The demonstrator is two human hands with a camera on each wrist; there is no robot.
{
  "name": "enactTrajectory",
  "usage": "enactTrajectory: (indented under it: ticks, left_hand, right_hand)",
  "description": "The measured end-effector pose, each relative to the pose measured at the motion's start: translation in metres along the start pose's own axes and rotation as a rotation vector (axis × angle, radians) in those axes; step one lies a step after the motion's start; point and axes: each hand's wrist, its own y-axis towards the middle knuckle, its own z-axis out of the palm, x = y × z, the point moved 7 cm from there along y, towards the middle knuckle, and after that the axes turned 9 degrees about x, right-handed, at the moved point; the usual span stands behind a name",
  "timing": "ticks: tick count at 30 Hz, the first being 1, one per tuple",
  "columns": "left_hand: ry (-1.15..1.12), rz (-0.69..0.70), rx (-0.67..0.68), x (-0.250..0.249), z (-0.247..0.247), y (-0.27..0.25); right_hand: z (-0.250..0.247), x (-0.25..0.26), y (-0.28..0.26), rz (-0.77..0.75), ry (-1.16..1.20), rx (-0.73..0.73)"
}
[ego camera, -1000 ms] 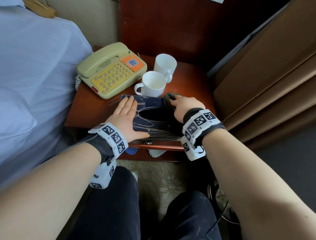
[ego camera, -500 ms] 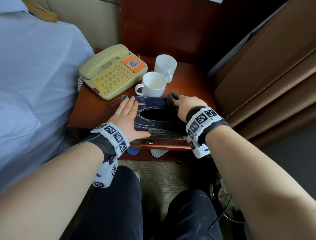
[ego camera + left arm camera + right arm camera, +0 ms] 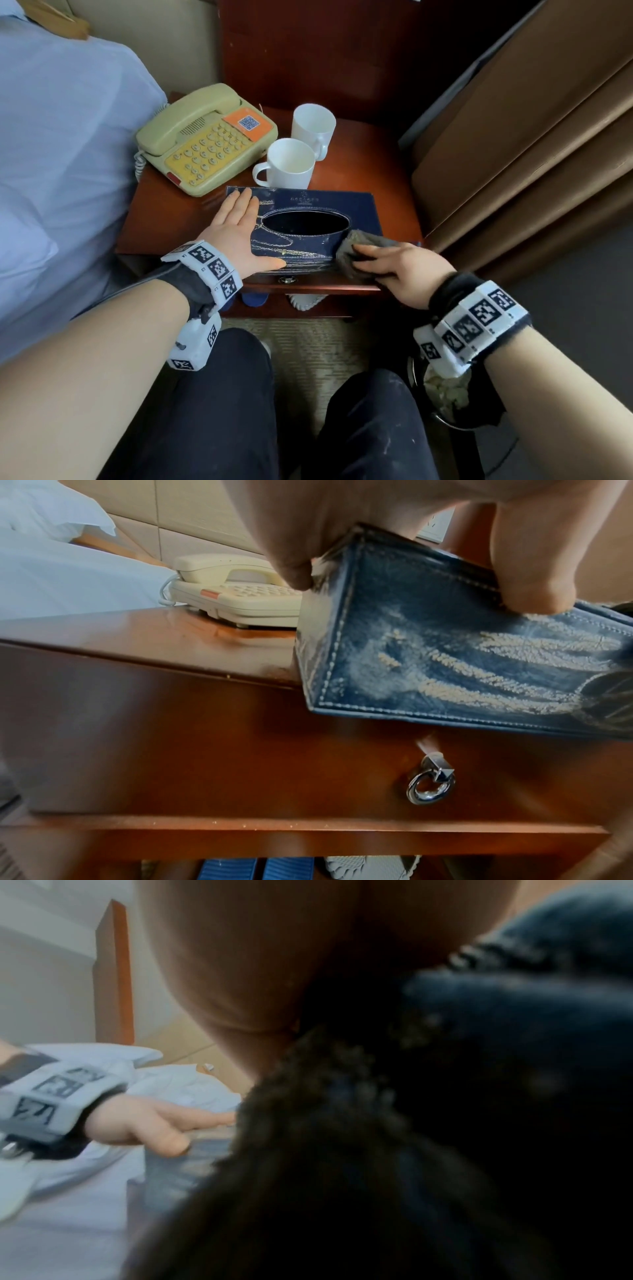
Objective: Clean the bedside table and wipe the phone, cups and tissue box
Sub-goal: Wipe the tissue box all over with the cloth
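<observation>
Grip first: my right hand has its fingers curled over a bunched dark grey terry cloth, pressing it onto the near right corner of the dark blue stitched leather tissue box. My left hand lies flat, fingers straight, along the box's left end, thumb hooked down over the near face. It steadies the box and clasps nothing.

Position: the box sits at the front edge of the reddish-brown wooden bedside table. In the left wrist view its near bottom edge juts past the tabletop, above the drawer's silver ring pull. Behind it, well clear of my hands: the beige push-button phone, then two white ceramic mugs, the near one just beside the box's back edge.

Step in hand, as I read it: wiping the box top, now at the front right.

Notes to self for doing it well:
- Keep the left palm bearing down; the box overhangs and a hard stroke toward me could tip it off.
- Stroke along the lid, not toward the edge.
- Skirt the oval opening so the cloth does not snag in it.
- The near face shows pale streaks in the left wrist view; whether dust or pattern I cannot tell. Give it a pass.
- Mind the near mug when reaching the back edge.
- The right wrist view is mostly cloth and blur, so I go by the head view.
</observation>
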Motion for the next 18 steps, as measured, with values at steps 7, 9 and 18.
enactTrajectory:
  ticks: [7,9,18]
  left_hand:
    - [0.002,-0.002,-0.002,-0.001,0.000,0.000]
    - [0.003,-0.003,-0.003,0.000,0.000,0.000]
    - [-0.017,0.006,0.007,0.000,0.000,0.000]
  right_hand:
    - [-0.002,-0.017,0.021,0.474,0.069,-0.059]
    - [0.008,0.015,0.025,0.373,-0.013,-0.030]
    - [-0.004,0.018,0.027,0.430,0.174,-0.145]
